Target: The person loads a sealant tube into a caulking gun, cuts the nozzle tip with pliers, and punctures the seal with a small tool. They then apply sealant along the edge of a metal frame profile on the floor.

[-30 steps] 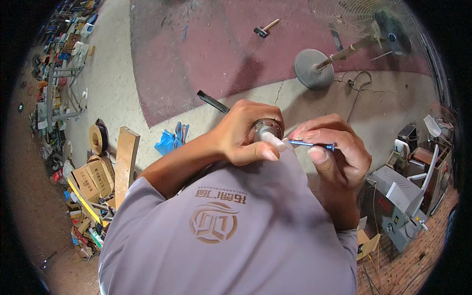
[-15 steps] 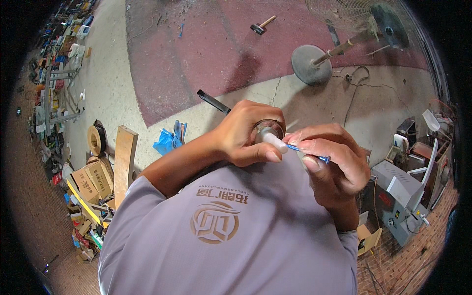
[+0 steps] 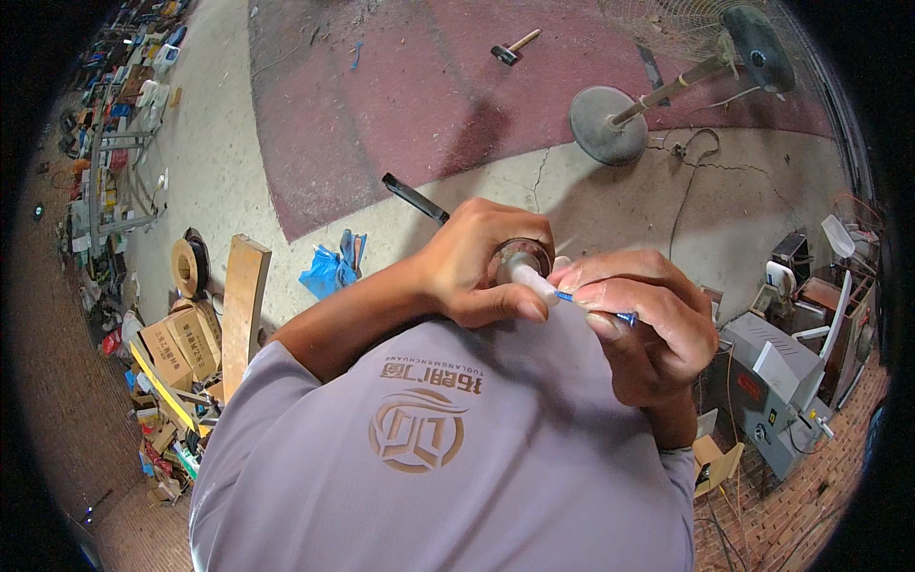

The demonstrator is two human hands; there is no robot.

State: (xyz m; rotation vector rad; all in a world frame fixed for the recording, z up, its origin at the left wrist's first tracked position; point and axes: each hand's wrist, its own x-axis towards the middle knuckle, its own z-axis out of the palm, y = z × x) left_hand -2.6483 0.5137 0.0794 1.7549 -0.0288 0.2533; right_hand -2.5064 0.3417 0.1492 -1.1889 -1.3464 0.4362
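My left hand [image 3: 481,257] is closed around a round, metal-rimmed piece [image 3: 507,250]; most of it is hidden in the fist. A whitish, tube-like plug [image 3: 530,278] sticks out of its end, with my thumb lying alongside. Beyond the knuckles a black bar [image 3: 415,197] juts out; whether it belongs to the same piece I cannot tell. My right hand [image 3: 648,319] pinches a blue screw [image 3: 625,317] between thumb and fingers. Its tip meets the end of the plug, and its head points right, away from the left hand.
On the floor ahead lie a red mat [image 3: 400,114], a hammer [image 3: 516,48] and a crumpled blue bag [image 3: 331,272]. A standing fan's round base [image 3: 608,126] is at far right. Cardboard boxes [image 3: 176,348] and a wooden board [image 3: 244,305] stand left, a grey machine [image 3: 777,381] right.
The right fingers have shifted slightly toward the left hand along the screw, and less of its shaft shows between fingers and plug. The left hand keeps its hold.
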